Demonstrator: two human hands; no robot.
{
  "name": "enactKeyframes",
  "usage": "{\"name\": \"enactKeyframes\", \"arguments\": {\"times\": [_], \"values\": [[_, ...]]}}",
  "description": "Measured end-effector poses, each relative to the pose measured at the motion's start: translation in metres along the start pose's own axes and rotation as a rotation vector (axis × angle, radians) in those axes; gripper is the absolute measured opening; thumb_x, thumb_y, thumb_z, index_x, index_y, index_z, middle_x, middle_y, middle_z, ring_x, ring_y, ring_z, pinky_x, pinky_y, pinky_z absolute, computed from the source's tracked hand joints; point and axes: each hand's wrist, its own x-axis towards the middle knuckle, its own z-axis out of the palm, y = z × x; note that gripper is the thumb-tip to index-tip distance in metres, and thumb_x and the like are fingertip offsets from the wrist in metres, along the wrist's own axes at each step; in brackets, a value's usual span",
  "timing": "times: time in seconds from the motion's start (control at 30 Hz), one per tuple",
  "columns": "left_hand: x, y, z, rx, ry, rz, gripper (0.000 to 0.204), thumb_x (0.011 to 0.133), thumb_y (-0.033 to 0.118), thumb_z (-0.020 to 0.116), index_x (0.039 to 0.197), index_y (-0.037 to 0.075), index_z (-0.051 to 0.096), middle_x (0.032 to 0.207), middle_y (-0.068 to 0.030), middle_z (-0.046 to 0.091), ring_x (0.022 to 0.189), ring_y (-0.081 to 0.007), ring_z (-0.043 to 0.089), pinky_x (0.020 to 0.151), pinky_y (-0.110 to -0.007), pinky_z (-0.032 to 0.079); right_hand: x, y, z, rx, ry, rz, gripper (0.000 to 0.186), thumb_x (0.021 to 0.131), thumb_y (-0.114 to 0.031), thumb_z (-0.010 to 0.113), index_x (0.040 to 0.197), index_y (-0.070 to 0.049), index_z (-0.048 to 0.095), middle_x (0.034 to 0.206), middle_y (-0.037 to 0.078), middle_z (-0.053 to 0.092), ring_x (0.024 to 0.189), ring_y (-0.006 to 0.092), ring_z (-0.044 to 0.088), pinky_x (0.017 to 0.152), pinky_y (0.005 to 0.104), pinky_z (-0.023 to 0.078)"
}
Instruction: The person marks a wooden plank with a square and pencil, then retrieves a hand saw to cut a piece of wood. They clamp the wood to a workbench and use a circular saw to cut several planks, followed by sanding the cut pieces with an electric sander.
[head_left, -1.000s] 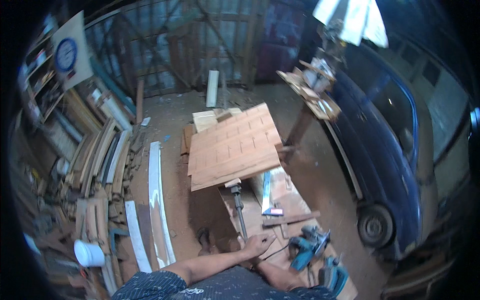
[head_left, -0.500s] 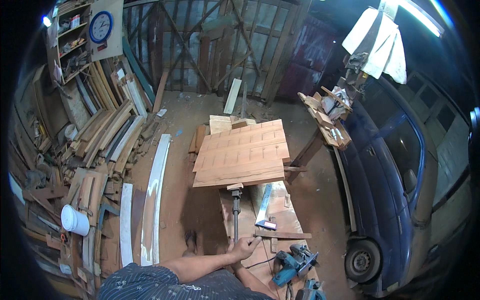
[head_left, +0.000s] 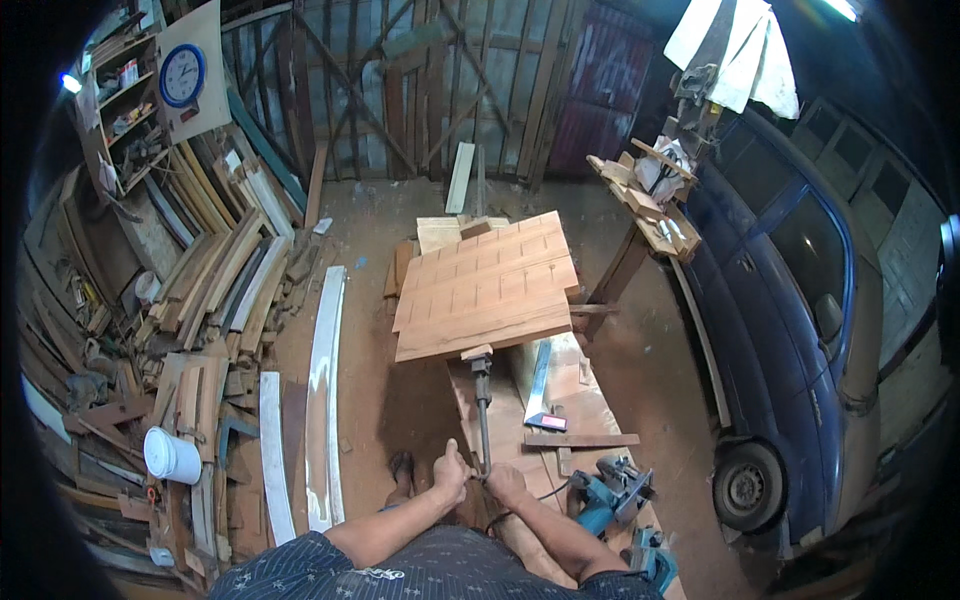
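Observation:
A long bar clamp runs toward me from the near edge of a wooden panel made of boards set edge to edge, with short dark marks across them. A small wood block sits between the clamp's jaw and the panel. At the clamp's near end, my left hand is closed at the left side of its crossbar handle, thumb up. My right hand is closed around the handle's right side. The panel rests tilted above the workbench, its right side farther away.
Right of my hands lie a try square, a wood strip and a teal power saw; another teal tool is nearer. Stacked boards and a white bucket stand left. A blue vehicle is parked at right.
My hands, close together at the clamp's end before, are now apart on either side of its handle. The panel and clamp have turned slightly, the panel's right side rising in view.

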Motion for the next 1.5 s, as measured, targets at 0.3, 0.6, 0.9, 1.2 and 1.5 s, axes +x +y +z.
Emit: {"name": "enactKeyframes", "arguments": {"times": [0.3,0.6,0.9,1.2,1.5], "values": [[0.036,-0.022,-0.034,-0.292,0.306,-0.205,0.049,0.105,0.054,0.042,0.079,0.012,0.048,0.06,-0.0009,0.035,0.045,-0.0163,0.035,0.055,-0.043,0.047,0.014,-0.013,-0.064,-0.334,-0.54,-0.198,0.048,0.086,-0.047,0.065,0.102,-0.003,0.075,0.1,0.023,0.073,0.094,0.039,0.071,0.085,0.0481,0.057],[0.121,-0.113,-0.046,0.477,0.723,-0.435,0.053,0.1,0.054,0.045,0.125,0.009,0.058,0.123,-0.0136,0.058,0.102,-0.026,0.055,0.09,-0.046,0.046,0.0,-0.043,-0.113,-0.435,-0.454,-0.256,0.023,0.089,-0.017,0.058,0.095,-0.004,0.076,0.097,0.022,0.073,0.09,0.0383,0.072,0.076,0.0468,0.058],[0.123,-0.126,-0.029,0.696,0.388,-0.37,0.05,0.1,0.038,0.046,0.13,0.0,0.06,0.132,-0.0238,0.062,0.106,-0.0421,0.066,0.086,-0.056,0.054,-0.015,-0.063,-0.13,-0.273,-0.198,0.041,0.02,0.087,-0.017,0.064,0.09,-0.001,0.075,0.092,0.023,0.073,0.087,0.039,0.073,0.076,0.0493,0.059],[0.015,-0.023,0.011,1.098,-0.207,0.562,0.045,0.098,0.049,0.056,0.117,0.009,0.066,0.131,-0.0213,0.057,0.122,-0.0397,0.048,0.111,-0.05,0.033,-0.043,0.025,-0.032,1.893,0.057,0.666,0.048,0.103,-0.05,0.05,0.112,-0.006,0.065,0.096,0.008,0.067,0.08,0.0234,0.066,0.07,0.0366,0.053],[-0.011,-0.031,0.049,1.139,-0.52,0.476,0.051,0.098,0.043,0.056,0.073,0.0,0.063,0.075,-0.0231,0.062,0.07,-0.0392,0.059,0.084,-0.051,0.045,-0.003,0.015,0.063,1.427,0.187,0.387,0.055,0.104,-0.056,0.039,0.111,-0.006,0.062,0.091,0.011,0.062,0.081,0.0241,0.062,0.072,0.0404,0.052]]}}
